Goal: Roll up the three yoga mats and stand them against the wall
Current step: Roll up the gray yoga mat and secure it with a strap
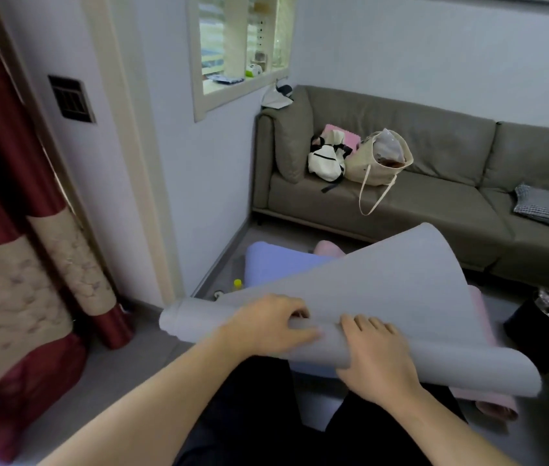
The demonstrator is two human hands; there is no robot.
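A grey yoga mat [384, 280] is lifted off the floor in front of me, its near end wound into a roll and its loose end curving up toward the sofa. My left hand [266, 326] grips the roll from the top, fingers curled over it. My right hand [375, 358] holds the roll's right part, fingers spread over the top and the thumb under it. A blue mat [279, 264] lies flat on the floor beneath. A pink mat [483, 331] lies under the grey one on the right, partly hidden.
A grey sofa [434, 203] with bags and a cushion stands along the far wall. The white wall [205, 179] and a door frame are on the left, with a red curtain [14, 264] beside them. A small yellow-capped bottle [237, 284] stands by the skirting. A dark bin [542, 327] is at right.
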